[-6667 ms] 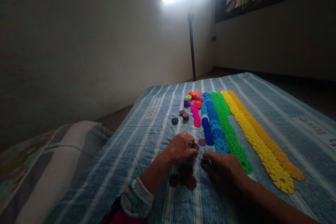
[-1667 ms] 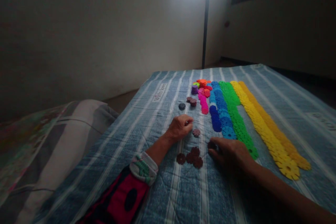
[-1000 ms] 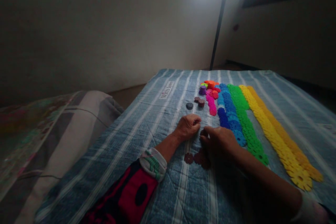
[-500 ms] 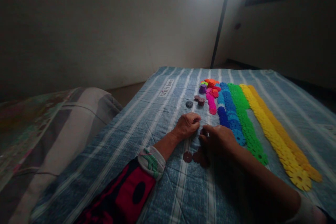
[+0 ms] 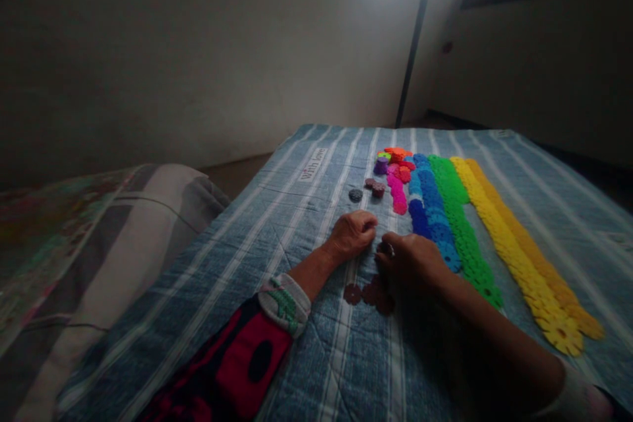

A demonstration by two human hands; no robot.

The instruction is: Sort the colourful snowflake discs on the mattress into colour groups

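Dim bare wall [image 5: 198, 46], lamp pole [image 5: 413, 59]

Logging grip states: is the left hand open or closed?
Closed: the left hand is curled into a fist, resting on the blanket.

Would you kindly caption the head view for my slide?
Left hand and right hand, fingertips close, beside maroon discs on a striped quilt near colour-sorted disc rows.

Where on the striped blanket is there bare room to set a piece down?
Bare blanket lies left of the left hand, toward the pillow, and right of the orange row. Crowded: between it and the right hand, the brown discs near them, and the packed colour rows.
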